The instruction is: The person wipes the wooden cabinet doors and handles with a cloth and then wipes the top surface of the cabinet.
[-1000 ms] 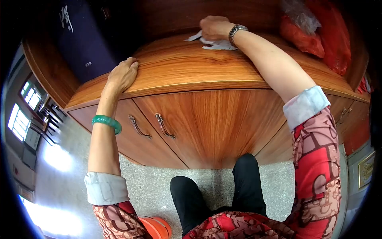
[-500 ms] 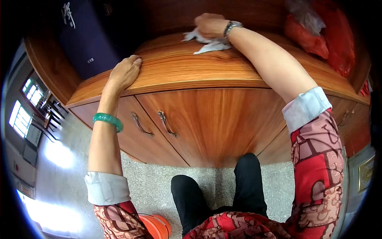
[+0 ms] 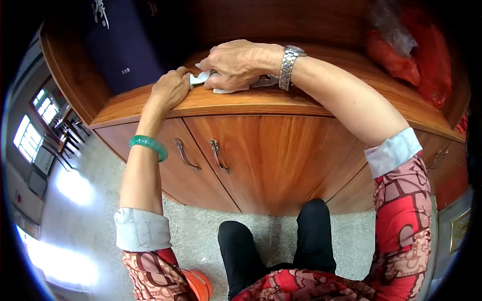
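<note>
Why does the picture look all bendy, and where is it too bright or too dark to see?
Head view: the wooden shelf curves and the corners go black, probably from a very wide lens; glare whitens patches of floor; windows shine white; shadow hides what's beside the dark blue box; left hand and right hand look fairly sharp.

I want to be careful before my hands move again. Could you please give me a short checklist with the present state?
1. Right hand grips the thin white cloth: ok.
2. Left hand rests on the brown wooden shelf: ok.
3. Clear gap between left fingers and cloth: not ok, the cloth's end lies right beside them.
4. Dark blue box with white writing stands upright: ok.
5. Red plastic bags clear of right forearm: ok.
6. Contents of orange bucket: cannot tell, mostly hidden.
</note>
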`<control>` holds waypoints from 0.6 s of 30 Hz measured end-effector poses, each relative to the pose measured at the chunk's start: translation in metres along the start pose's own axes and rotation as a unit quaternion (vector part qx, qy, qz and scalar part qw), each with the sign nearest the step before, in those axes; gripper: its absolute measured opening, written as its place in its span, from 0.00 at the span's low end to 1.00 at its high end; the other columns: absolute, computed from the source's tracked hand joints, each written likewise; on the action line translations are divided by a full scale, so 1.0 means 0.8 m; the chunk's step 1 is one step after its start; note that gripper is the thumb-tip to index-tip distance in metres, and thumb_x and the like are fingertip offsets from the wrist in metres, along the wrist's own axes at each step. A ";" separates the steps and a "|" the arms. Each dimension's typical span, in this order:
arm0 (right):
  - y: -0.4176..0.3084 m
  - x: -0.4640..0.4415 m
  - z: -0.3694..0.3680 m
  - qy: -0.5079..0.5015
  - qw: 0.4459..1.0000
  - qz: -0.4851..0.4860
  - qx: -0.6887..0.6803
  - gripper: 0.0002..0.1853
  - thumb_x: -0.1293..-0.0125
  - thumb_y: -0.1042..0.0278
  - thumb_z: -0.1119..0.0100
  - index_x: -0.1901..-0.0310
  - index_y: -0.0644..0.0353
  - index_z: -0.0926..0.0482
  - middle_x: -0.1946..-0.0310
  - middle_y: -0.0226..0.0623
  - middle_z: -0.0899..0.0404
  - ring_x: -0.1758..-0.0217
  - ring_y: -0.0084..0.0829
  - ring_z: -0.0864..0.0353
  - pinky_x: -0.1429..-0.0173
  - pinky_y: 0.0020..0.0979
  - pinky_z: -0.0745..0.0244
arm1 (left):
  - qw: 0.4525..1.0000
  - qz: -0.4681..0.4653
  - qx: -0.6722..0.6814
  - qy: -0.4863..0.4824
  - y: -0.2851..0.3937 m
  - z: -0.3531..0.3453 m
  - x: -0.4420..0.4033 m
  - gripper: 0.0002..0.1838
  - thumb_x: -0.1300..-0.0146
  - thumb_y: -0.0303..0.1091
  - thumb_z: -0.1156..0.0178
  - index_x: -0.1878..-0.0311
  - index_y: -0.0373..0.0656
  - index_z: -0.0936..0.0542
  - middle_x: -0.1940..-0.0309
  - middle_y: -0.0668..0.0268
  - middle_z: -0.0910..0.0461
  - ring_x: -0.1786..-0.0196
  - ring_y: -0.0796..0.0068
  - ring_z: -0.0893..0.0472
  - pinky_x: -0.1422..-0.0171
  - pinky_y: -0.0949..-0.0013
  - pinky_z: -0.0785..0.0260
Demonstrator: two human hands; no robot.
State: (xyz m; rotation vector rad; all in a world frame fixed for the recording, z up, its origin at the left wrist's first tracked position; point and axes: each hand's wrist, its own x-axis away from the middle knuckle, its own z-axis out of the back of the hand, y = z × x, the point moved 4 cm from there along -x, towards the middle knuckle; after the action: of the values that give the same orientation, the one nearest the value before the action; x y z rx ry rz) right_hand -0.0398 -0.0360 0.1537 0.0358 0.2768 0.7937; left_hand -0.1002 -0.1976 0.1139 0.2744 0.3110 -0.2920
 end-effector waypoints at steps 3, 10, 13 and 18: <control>0.015 0.011 0.006 -0.006 0.999 -0.022 -0.047 0.15 0.36 0.61 0.54 0.64 0.65 0.23 0.79 0.41 0.22 0.76 0.34 0.23 0.70 0.38 0.28 | 1.000 0.004 0.018 0.016 -0.002 -0.002 -0.001 0.23 0.31 0.44 0.60 0.43 0.41 0.26 0.49 0.48 0.23 0.42 0.46 0.27 0.37 0.53 0.37; 0.146 0.131 0.012 -0.099 0.963 -0.199 0.152 0.18 0.35 0.58 0.51 0.69 0.67 0.22 0.73 0.51 0.21 0.69 0.45 0.20 0.63 0.46 0.25 | 0.997 -0.027 0.009 0.070 0.007 0.003 0.009 0.22 0.31 0.43 0.60 0.48 0.40 0.23 0.51 0.48 0.22 0.44 0.46 0.25 0.39 0.51 0.36; 0.209 0.195 0.006 -0.138 0.934 -0.260 0.200 0.18 0.36 0.58 0.53 0.64 0.67 0.21 0.69 0.53 0.20 0.64 0.49 0.19 0.59 0.47 0.25 | 0.998 -0.021 -0.018 0.052 0.009 0.004 0.007 0.21 0.31 0.42 0.60 0.50 0.39 0.23 0.52 0.48 0.21 0.45 0.46 0.25 0.39 0.50 0.35; 0.157 0.167 0.014 -0.081 0.947 -0.278 0.138 0.19 0.37 0.60 0.56 0.57 0.65 0.21 0.68 0.53 0.19 0.63 0.50 0.20 0.56 0.49 0.25 | 0.998 -0.016 -0.024 0.048 0.022 0.005 0.012 0.21 0.30 0.42 0.58 0.49 0.34 0.25 0.54 0.43 0.22 0.47 0.43 0.25 0.42 0.52 0.35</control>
State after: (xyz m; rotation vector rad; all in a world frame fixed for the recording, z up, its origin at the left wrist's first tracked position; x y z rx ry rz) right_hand -0.0356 0.1479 0.1503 0.2754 0.2242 0.1843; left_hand -0.0846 -0.1851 0.1180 0.2372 0.4164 -0.3040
